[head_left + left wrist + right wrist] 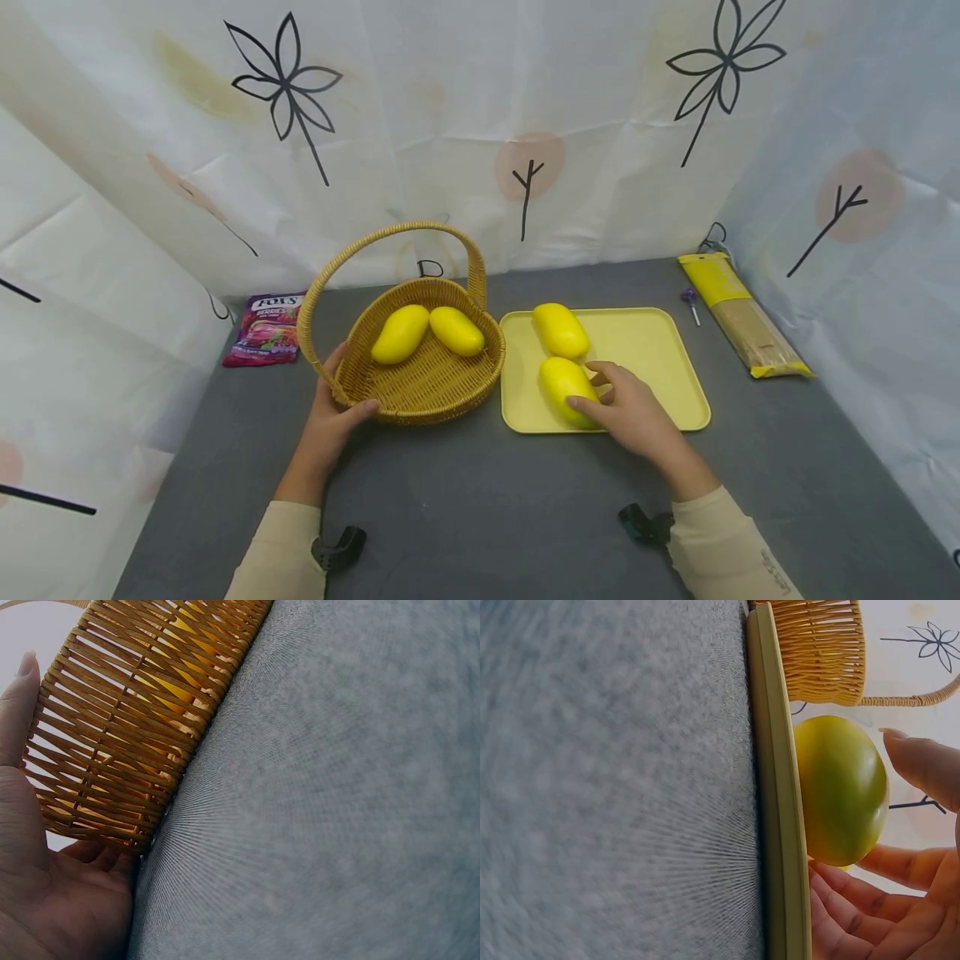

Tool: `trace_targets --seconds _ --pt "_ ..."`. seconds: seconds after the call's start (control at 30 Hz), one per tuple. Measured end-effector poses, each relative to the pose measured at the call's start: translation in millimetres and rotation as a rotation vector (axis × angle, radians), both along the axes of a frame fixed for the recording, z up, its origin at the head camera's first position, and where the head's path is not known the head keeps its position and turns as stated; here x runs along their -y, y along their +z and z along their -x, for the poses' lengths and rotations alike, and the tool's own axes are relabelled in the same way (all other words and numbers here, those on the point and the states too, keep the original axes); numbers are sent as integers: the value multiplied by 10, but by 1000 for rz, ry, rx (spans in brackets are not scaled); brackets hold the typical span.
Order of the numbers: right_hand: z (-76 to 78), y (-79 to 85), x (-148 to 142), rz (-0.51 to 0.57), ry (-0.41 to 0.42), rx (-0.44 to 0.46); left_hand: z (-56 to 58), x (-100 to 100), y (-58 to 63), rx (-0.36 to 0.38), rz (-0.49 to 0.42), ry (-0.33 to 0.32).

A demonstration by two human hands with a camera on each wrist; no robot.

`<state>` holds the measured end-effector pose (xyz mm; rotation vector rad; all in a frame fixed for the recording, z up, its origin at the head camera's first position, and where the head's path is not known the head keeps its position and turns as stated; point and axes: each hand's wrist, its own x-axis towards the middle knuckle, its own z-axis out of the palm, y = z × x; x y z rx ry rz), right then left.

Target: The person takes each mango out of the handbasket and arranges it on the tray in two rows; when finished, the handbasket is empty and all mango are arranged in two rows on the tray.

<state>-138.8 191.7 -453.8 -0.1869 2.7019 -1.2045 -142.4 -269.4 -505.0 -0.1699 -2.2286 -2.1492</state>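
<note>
Two pale sleeves (281,550) reach over the grey table (472,508). The left hand (333,412) clasps the near left side of the wicker basket (420,393), thumb at the rim; that hold should steady it with light pressure. The right hand (633,412) cups the near mango (558,387), at the front of the yellow tray (645,342); its thumb stands just off the skin in the right wrist view, so the grip is not clamped. A good grasp would bring thumb and fingers in evenly round the fat middle, since the smooth surface looks slippery, without nudging the far mango (561,332) just behind. Two more mangoes (401,335) lie in the basket. Behind everything hangs a white patterned cloth (427,125).
</note>
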Motion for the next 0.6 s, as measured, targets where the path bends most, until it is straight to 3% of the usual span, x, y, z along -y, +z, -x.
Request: trace_targets --seconds 0.6 --pt "-10 -11 13 17 -9 11 9 21 -31 -9 14 0"
